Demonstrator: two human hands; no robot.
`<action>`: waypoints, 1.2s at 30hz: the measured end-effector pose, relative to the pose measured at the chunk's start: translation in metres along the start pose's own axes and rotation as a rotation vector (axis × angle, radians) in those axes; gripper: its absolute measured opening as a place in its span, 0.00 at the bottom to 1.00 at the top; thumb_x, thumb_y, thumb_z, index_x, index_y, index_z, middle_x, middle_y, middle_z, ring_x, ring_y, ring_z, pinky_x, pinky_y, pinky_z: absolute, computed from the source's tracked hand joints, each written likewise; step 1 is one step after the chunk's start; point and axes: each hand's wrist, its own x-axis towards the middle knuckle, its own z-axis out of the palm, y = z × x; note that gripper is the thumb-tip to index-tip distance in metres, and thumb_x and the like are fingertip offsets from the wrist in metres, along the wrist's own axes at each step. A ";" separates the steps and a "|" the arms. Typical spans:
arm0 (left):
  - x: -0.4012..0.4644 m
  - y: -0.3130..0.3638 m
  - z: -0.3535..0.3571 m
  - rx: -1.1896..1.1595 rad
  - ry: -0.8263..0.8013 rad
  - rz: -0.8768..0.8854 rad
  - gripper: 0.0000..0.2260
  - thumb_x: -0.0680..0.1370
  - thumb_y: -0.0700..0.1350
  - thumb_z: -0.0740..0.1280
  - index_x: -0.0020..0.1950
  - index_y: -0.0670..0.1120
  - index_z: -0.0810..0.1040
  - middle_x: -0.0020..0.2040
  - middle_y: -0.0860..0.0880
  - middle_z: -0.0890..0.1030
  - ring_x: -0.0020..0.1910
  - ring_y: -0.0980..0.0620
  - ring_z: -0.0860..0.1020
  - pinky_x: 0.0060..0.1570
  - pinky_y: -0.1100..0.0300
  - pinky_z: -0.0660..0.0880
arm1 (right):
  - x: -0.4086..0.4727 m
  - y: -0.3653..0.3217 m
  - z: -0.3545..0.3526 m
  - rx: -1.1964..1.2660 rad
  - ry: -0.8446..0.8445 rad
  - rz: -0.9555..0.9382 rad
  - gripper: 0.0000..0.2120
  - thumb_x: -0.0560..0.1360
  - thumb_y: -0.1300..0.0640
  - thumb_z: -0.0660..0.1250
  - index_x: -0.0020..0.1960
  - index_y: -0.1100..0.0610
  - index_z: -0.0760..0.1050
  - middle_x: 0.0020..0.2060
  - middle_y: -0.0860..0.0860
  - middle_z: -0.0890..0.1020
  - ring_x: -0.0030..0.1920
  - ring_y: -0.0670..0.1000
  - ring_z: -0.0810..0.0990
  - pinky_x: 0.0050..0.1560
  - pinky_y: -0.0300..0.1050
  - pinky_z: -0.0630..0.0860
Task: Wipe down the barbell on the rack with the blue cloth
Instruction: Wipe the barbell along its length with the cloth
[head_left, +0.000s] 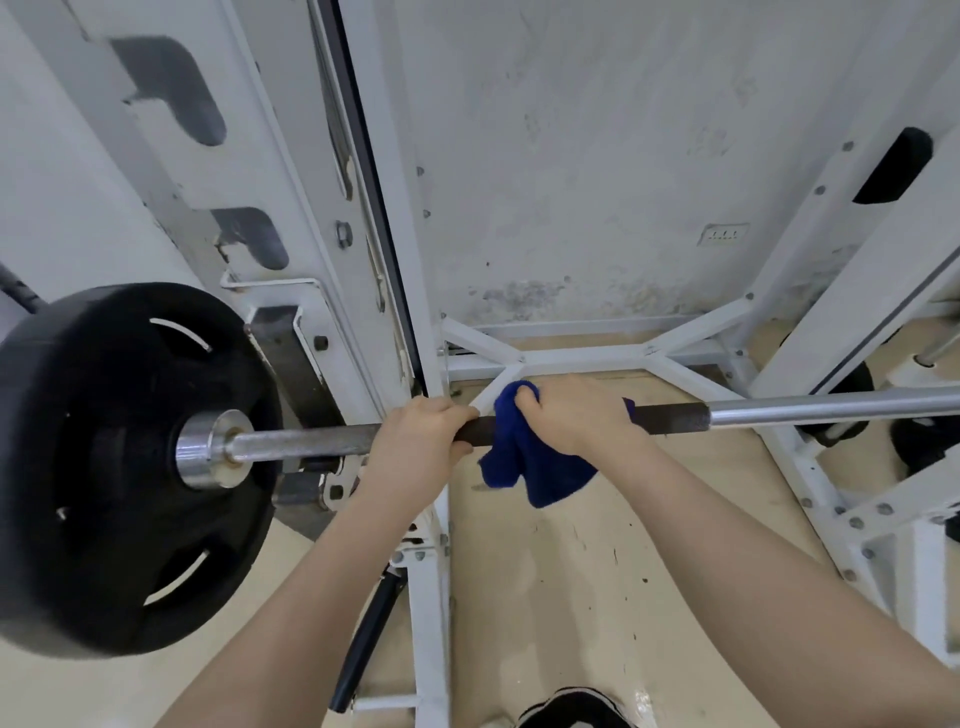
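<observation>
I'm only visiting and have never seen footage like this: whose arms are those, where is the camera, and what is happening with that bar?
There is no machine here. A person wears a camera on the head, looking down at their own arms. The left hand grips the barbell, which rests on a white rack. The right hand holds a blue cloth wrapped over the bar's dark section. A black weight plate sits on the bar's left end. Below is a tan floor.

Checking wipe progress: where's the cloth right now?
Head view, centre: the cloth is wrapped over the bar under the right hand, its loose end hanging below. The left hand grips the bar just beside it, toward the plate.
</observation>
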 end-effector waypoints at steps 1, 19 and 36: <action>0.000 0.000 0.000 -0.009 -0.002 -0.012 0.11 0.74 0.41 0.67 0.56 0.44 0.78 0.49 0.44 0.81 0.51 0.43 0.75 0.48 0.51 0.73 | 0.004 -0.015 0.005 -0.015 0.012 -0.007 0.23 0.79 0.47 0.46 0.31 0.56 0.67 0.29 0.52 0.72 0.36 0.55 0.76 0.36 0.46 0.70; -0.001 -0.002 0.003 -0.262 0.039 -0.197 0.22 0.71 0.35 0.68 0.64 0.44 0.68 0.61 0.44 0.75 0.57 0.45 0.75 0.53 0.54 0.73 | -0.017 -0.052 0.040 -0.201 0.414 -0.134 0.19 0.74 0.50 0.52 0.30 0.55 0.73 0.22 0.50 0.77 0.23 0.53 0.74 0.34 0.44 0.70; -0.022 -0.022 -0.014 0.051 0.079 -0.229 0.10 0.74 0.39 0.66 0.55 0.45 0.76 0.50 0.46 0.77 0.50 0.46 0.73 0.47 0.52 0.72 | -0.020 -0.019 0.022 -0.299 0.371 0.085 0.21 0.78 0.50 0.50 0.40 0.58 0.78 0.34 0.56 0.82 0.35 0.56 0.78 0.53 0.49 0.66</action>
